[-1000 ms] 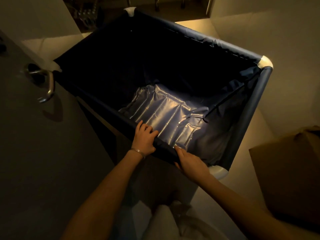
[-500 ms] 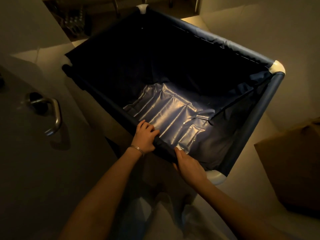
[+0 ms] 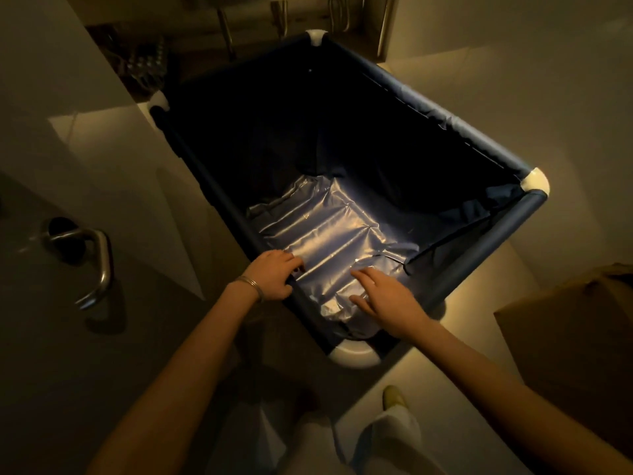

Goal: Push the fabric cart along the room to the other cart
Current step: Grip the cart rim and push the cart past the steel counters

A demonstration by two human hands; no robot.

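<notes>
The fabric cart [image 3: 442, 114] is a deep navy bin on a tube frame with white corner joints, filling the middle of the head view. It holds nothing; its shiny bottom catches the light. My left hand [image 3: 272, 277], with a thin bracelet at the wrist, is curled over the cart's near left rail. My right hand [image 3: 383, 298] hovers over the near end of the bin with its fingers spread, off the rail and holding nothing. No second cart is visible.
A grey door with a metal lever handle [image 3: 94, 258] stands close on the left. A brown cardboard box [image 3: 575, 344] sits at the right. Metal chair or table legs [image 3: 226, 25] and a dark pile lie beyond the cart. My feet show at the bottom.
The cart has rolled forward past the door, away from the handle. My right hand has let go of the near rail and now hovers above the bin; my left hand keeps its grip.
</notes>
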